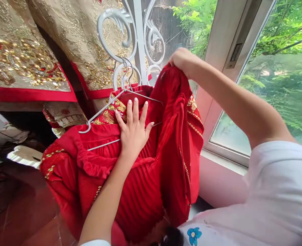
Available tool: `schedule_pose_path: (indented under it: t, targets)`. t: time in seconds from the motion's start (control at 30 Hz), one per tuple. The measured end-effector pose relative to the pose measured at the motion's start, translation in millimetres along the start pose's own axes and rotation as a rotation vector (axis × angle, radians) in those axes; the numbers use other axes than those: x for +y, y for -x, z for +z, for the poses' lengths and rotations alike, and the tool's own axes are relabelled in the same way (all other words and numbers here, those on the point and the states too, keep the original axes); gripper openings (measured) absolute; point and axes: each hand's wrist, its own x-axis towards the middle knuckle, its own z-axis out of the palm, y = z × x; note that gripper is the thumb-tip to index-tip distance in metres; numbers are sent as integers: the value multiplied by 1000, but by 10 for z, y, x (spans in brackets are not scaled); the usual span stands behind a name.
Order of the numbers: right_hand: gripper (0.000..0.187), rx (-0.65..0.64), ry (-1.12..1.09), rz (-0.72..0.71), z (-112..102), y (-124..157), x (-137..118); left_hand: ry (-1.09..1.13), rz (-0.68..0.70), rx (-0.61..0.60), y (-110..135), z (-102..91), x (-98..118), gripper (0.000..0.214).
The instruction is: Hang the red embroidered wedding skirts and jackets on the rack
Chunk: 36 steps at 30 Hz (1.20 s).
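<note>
A red dress (140, 184) with a pleated front and gold trim hangs around a white wire hanger (102, 112). My left hand (133, 128) lies flat with fingers spread against the red cloth inside the neckline, over the hanger. Up at the right, my right hand (183, 61) grips the gathered shoulder of the dress and holds it raised; its fingertips are hidden. Behind, a second red garment with gold embroidery (115, 106) shows. The hanger hooks (127, 73) sit by a white scrolled metal grille.
The white metal grille (138, 41) stands before a window. Cream garments with gold sequins and red hems (33, 94) hang at the upper left. A sliding window frame (227, 75) and sill (225, 162) are at the right. Dark red floor tiles (25, 218) show at lower left.
</note>
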Motion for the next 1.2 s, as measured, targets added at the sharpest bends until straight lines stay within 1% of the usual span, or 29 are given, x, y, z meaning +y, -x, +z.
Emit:
schedule_pose_path:
  t: [0.03,0.07,0.13,0.17,0.2,0.23,0.27,0.3,0.33,0.4,0.5,0.53,0.57,0.6,0.63,0.7,0.73,0.8,0.83,0.87,0.9,0.97,1.03,1.07,1.1,1.17,1.2]
  targets:
    - [22,21,66,-3,57,95,-86,0,3,10,5,17,1,65]
    - [20,41,147,-30,139,251,-142,3,4,16,9,30,1,63]
    - [15,38,248,-107,373,705,-154,23,3,20,14,40,-6,62]
    - [13,3,381,-192,513,967,-110,38,-1,19,15,36,-14,60]
    - [14,-64,513,-256,651,1223,-40,55,-7,17,15,24,-23,57]
    - [19,-145,620,-287,773,1454,51,73,-14,16,12,6,-33,52]
    - [26,-237,696,-303,865,1641,153,90,-18,12,8,-17,-42,47]
    - [31,-257,741,-282,916,1777,260,106,-18,6,2,-43,-47,41]
    - [32,-271,737,-270,920,1859,367,121,-15,1,-5,-70,-45,37]
    - [33,-229,600,-249,802,1894,578,145,-22,17,-22,-115,-8,31]
    - [35,-43,257,-188,506,1827,892,138,-82,69,-45,-124,142,30]
    - [34,9,172,-152,444,1823,994,124,-98,60,-50,-109,209,32]
    - [32,28,105,-117,422,1841,1091,107,-108,26,-54,-88,275,34]
    - [30,12,54,-94,444,1881,1181,88,-114,-22,-57,-67,336,36]
    - [27,-35,11,-86,507,1939,1262,66,-121,-71,-59,-49,384,36]
    - [25,-160,-89,-79,716,2088,1399,40,-139,-147,-59,-39,426,30]
    - [26,-202,-148,-66,833,2162,1455,45,-148,-174,-59,-51,413,27]
    - [28,-233,-265,-23,1011,2274,1546,114,-165,-221,-63,-100,325,25]
    - [28,-226,-314,-3,1049,2301,1579,183,-176,-239,-72,-128,257,26]
    - [28,-203,-344,10,1043,2303,1604,274,-189,-244,-91,-154,181,26]
    - [26,-164,-355,15,992,2279,1620,387,-198,-239,-122,-174,105,25]
    - [23,-54,-359,18,778,2146,1624,651,-208,-208,-231,-196,-20,24]
    - [21,107,-342,-3,475,1903,1601,854,-206,-175,-410,-212,-69,23]
    - [19,196,-319,-34,322,1747,1584,892,-203,-157,-522,-224,-62,23]
    - [18,286,-281,-81,184,1575,1568,866,-199,-140,-641,-243,-36,23]
    - [13,414,-238,-170,-5,1217,1552,702,-191,-102,-879,-288,47,26]
    - [11,439,-244,-185,-44,1050,1556,611,-190,-85,-981,-307,91,29]
